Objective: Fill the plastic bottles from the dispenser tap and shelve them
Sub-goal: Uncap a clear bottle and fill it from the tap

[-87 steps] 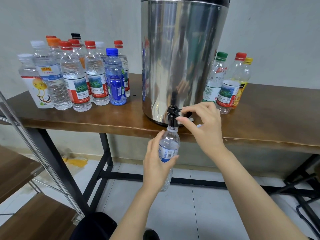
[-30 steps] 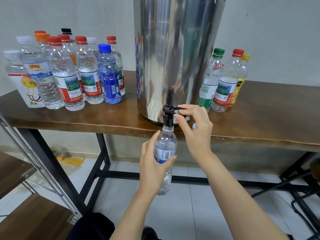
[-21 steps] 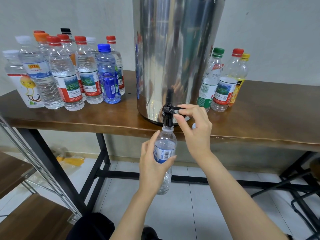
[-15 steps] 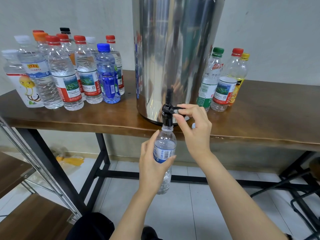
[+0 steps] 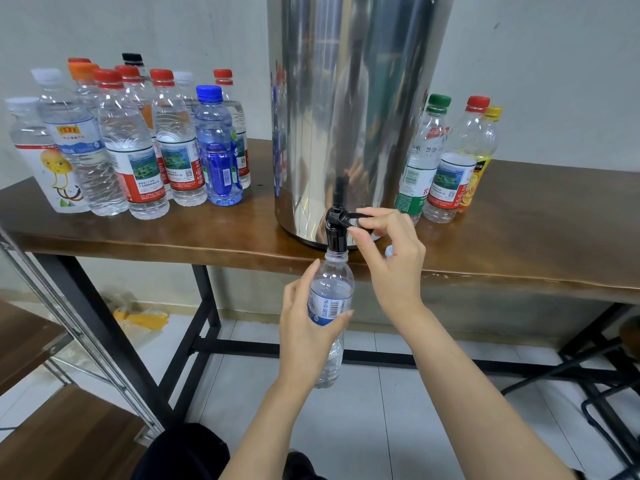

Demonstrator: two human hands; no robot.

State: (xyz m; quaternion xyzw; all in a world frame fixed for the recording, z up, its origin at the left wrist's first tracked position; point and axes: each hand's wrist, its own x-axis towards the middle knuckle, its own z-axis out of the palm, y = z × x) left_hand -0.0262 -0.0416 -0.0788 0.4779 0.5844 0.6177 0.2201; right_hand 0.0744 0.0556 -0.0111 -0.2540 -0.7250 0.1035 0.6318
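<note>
The left hand (image 5: pixel 304 337) grips the clear bottle (image 5: pixel 332 292), its mouth up against the black tap (image 5: pixel 335 233). The right hand (image 5: pixel 391 258) pinches the tap's lever. The bottle hangs just off the table's (image 5: pixel 173 244) near edge, with open floor below.

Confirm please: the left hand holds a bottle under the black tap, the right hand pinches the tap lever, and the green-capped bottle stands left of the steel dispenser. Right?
Not quite. The head view shows the green-capped bottle right of the steel dispenser. The rest holds: the left hand holds a bottle under the black tap, the right hand pinches the tap lever.
</note>
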